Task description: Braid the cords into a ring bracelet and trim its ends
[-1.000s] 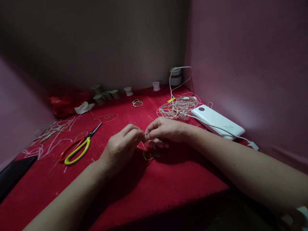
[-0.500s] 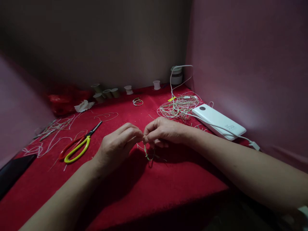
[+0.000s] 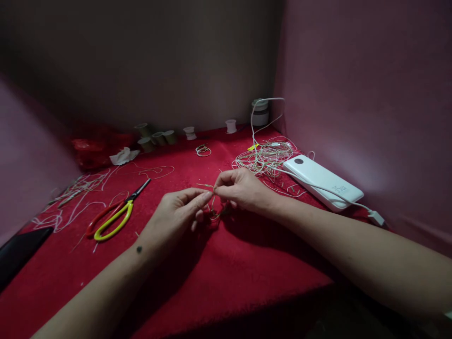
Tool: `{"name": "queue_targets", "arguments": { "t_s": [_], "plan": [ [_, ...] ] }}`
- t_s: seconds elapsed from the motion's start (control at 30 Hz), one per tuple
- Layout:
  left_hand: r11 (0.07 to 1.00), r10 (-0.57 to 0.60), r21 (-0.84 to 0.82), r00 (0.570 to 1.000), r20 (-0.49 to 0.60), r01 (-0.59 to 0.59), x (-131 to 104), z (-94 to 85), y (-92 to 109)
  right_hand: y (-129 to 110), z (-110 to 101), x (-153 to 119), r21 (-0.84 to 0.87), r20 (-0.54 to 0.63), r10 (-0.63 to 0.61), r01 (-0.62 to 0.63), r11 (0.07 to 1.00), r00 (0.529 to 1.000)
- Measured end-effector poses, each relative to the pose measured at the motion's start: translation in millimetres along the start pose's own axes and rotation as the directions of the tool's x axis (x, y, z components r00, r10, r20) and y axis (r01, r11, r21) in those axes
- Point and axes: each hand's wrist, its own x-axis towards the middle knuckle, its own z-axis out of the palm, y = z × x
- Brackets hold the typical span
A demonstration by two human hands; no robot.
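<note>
My left hand (image 3: 181, 205) and my right hand (image 3: 242, 189) meet at the fingertips over the red cloth (image 3: 219, 278). Between them is a thin greenish cord (image 3: 213, 203), pinched by thumb and forefinger on both sides. One light strand sticks out above the left fingertips, and a darker looped part hangs below the fingers. Exactly how the strands cross at the pinch is too small to make out. Left of my left hand lie scissors (image 3: 122, 217) with one red and one yellow handle, blades pointing away.
A white power bank (image 3: 323, 182) with a cable lies at the right, beside a tangle of cords (image 3: 263, 157). Spools (image 3: 189, 133), a jar (image 3: 260, 113) and a small cord ring (image 3: 203, 150) stand or lie farther back. Loose threads (image 3: 76, 193) and a black object (image 3: 23, 254) are at left.
My left hand has rolled so its thumb now shows on top. The cord's hanging part has risen closer to my fingers, and a strand now sticks out above them.
</note>
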Motion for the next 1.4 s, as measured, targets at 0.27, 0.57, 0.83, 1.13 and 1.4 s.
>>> {"name": "queue_targets", "arguments": {
  "t_s": [0.27, 0.57, 0.83, 1.13, 1.4],
  "plan": [
    [0.945, -0.080, -0.322, 0.996, -0.041, 0.062, 7.1, 7.1, -14.2, -0.7, 13.0, -7.2, -0.185, -0.054, -0.143, 0.131, 0.974, 0.988],
    [0.918, -0.062, -0.395, 0.997, -0.040, 0.041, 7.2, 9.5, -11.6, -1.5, 14.7, -7.6, -0.221, -0.041, -0.158, 0.145, 0.964, 0.987],
    [0.931, -0.076, -0.360, 0.997, -0.023, 0.063, 2.7, -0.2, -6.6, 3.7, 10.5, -1.2, 0.073, -0.043, -0.075, 0.078, 0.994, 0.996],
    [0.973, -0.065, -0.221, 0.997, 0.043, 0.073, 2.6, -3.5, -6.1, 8.9, 12.3, 2.0, 0.265, 0.032, -0.008, -0.001, 0.964, 0.999],
    [0.968, -0.116, -0.218, 0.992, 0.042, 0.122, 5.2, -6.0, -7.3, 12.0, 12.7, 1.3, 0.121, -0.010, -0.095, 0.096, 0.988, 0.995]
  ]
}}
